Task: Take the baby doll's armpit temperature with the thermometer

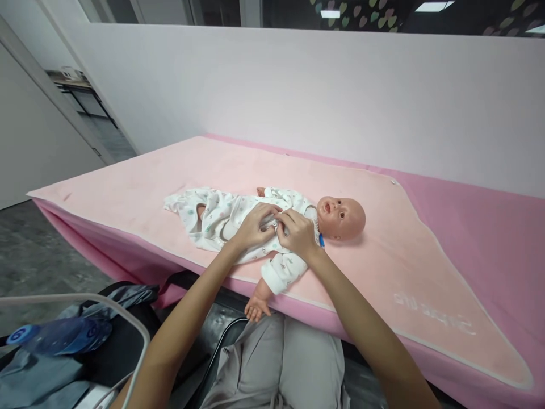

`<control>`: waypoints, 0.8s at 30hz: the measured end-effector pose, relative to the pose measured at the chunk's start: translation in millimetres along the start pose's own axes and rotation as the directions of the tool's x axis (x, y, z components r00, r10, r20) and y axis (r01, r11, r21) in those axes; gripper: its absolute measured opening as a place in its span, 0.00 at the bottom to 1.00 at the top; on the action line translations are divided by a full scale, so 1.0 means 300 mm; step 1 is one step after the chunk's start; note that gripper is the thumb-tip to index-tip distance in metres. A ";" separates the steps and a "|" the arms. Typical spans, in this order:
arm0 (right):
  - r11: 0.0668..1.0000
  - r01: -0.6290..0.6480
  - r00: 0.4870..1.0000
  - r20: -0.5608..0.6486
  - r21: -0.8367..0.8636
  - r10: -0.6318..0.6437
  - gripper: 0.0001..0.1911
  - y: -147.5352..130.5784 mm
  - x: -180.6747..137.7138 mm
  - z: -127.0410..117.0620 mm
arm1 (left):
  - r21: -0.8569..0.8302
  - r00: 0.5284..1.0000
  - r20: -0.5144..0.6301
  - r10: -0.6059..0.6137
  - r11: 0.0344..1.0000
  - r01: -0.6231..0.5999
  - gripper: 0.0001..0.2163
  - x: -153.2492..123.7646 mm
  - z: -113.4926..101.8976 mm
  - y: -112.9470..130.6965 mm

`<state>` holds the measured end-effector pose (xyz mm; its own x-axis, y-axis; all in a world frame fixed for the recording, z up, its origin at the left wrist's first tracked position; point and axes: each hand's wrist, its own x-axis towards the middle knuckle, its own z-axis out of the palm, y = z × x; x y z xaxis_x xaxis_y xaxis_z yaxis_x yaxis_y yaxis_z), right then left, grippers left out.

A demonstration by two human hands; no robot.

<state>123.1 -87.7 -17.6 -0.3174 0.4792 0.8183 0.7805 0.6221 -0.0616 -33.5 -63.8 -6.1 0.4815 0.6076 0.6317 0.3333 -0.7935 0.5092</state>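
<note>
A baby doll [342, 218] lies on its back, head to the right, dressed in a white patterned romper [208, 218]. Over the doll's chest, my left hand [257, 225] has its fingers curled onto the romper's front. Close beside it, my right hand [297, 232] pinches at the same part of the cloth, fingertips nearly meeting those of the left. What exactly sits between the fingertips is hidden, but romper fabric bunches there. One doll arm [260, 298] hangs over the table's near edge. A small blue tab [321, 240] shows by the doll's neck.
The doll rests on a light pink mat [383, 272] over a darker pink cloth [502, 238] on the table. A white wall [298, 91] stands behind. At lower left are a blue-labelled plastic bottle [63, 335], dark seat and pale cable [140, 326].
</note>
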 end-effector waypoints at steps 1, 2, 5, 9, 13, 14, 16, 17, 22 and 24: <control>1.000 -0.001 1.000 -0.005 -0.012 0.001 0.11 0.001 0.000 0.001 | 0.023 1.000 -0.015 0.008 1.000 -0.007 0.12 -0.001 0.002 0.001; 1.000 0.000 1.000 -0.010 -0.023 0.000 0.11 0.001 0.000 0.002 | 0.045 0.999 -0.031 0.016 0.999 -0.015 0.12 -0.002 0.002 0.003; 0.999 0.000 1.000 -0.017 -0.037 -0.001 0.11 0.000 0.001 0.002 | 0.085 0.996 -0.078 0.036 0.996 -0.030 0.10 -0.001 0.000 0.006; 0.999 -0.013 1.000 -0.014 -0.032 0.012 0.09 -0.001 0.002 0.002 | 0.118 0.994 -0.106 0.041 0.993 -0.028 0.06 -0.001 0.000 0.007; 1.000 -0.015 1.000 0.006 -0.028 0.015 0.07 0.002 0.000 0.003 | 0.175 0.994 -0.093 0.059 0.984 -0.042 0.08 -0.003 0.006 0.004; 1.000 -0.015 1.000 0.011 -0.025 0.015 0.07 0.003 0.000 0.004 | 0.181 0.994 -0.093 0.062 0.982 -0.044 0.09 -0.003 0.008 0.003; 1.000 -0.015 1.000 0.011 -0.023 0.015 0.08 0.005 -0.002 0.005 | 0.180 0.994 -0.096 0.060 0.983 -0.042 0.09 -0.004 0.009 0.002; 1.000 -0.014 1.000 0.006 -0.023 0.014 0.08 0.005 -0.002 0.005 | 0.173 0.994 -0.099 0.054 0.984 -0.037 0.09 -0.004 0.008 0.002; 0.999 -0.012 1.000 -0.013 -0.043 0.011 0.08 0.004 -0.002 0.004 | 0.122 0.995 -0.097 0.000 0.992 0.012 0.07 0.001 0.003 -0.001; 0.999 -0.009 1.000 -0.005 -0.041 0.009 0.08 0.002 -0.001 0.002 | 0.110 0.996 -0.083 -0.014 0.994 0.023 0.07 0.003 0.001 -0.006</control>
<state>123.3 -87.0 -18.1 -0.3080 0.4820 0.8203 0.8050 0.5915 -0.0453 -33.4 -62.0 -6.8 0.4075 0.6193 0.6712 0.4316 -0.7783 0.4560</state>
